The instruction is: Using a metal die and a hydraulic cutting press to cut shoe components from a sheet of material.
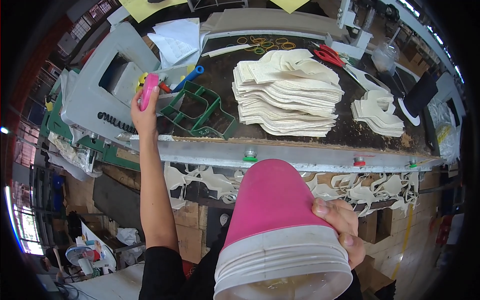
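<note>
Close to me, my right hand (345, 227) grips a pink bottle (277, 200) from its right side. The bottle is tilted, its uncapped white threaded neck (285, 255) toward me, and something clear glints just inside the mouth. My left hand (144, 117) is stretched out at the left, pinching a pink round lid (149, 92) on edge beside the grey machine head. Just right of that hand a green metal cutting die (200, 112) rests on the dark worktable. A tall stack of cream fabric pieces (287, 100) lies beyond the bottle.
A smaller fabric stack (378, 117), red-handled scissors (328, 55) and rubber bands (270, 44) lie on the table. The grey machine head (105, 75) with a coiled cord stands left, near a blue-handled tool (189, 78). Buttons line the front edge; offcuts (365, 190) hang below.
</note>
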The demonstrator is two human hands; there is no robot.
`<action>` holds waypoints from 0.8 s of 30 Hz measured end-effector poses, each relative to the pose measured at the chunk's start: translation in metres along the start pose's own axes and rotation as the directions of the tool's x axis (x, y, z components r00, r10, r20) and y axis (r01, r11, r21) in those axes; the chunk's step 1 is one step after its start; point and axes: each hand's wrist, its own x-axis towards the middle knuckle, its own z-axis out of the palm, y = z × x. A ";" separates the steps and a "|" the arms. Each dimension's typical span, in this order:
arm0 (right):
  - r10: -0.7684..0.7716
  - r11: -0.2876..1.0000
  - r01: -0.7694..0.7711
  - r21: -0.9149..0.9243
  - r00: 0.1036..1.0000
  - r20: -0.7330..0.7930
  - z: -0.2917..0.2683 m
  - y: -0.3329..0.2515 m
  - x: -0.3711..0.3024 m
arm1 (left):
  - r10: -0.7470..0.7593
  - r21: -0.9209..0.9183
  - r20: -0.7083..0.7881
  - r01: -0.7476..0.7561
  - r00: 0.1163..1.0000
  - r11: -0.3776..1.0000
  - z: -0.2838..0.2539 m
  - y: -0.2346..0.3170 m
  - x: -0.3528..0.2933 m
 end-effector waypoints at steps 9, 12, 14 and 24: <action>-0.024 1.000 0.024 -0.001 1.000 -0.018 -0.001 -0.006 0.002 | 0.010 -0.001 -0.012 -0.010 1.000 1.000 0.008 0.001 -0.001; -0.030 0.998 0.029 0.049 0.999 0.019 0.004 -0.005 0.006 | 0.018 0.021 -0.060 -0.017 0.998 1.000 -0.012 0.001 -0.003; -0.021 1.000 0.021 -0.015 0.999 0.049 -0.004 -0.013 0.008 | 0.018 -0.031 -0.023 -0.019 1.000 0.999 0.012 0.009 -0.005; -0.065 0.998 0.065 0.006 0.998 0.013 0.009 0.003 0.015 | 0.002 -0.070 -0.033 -0.004 0.999 0.998 0.010 0.013 -0.007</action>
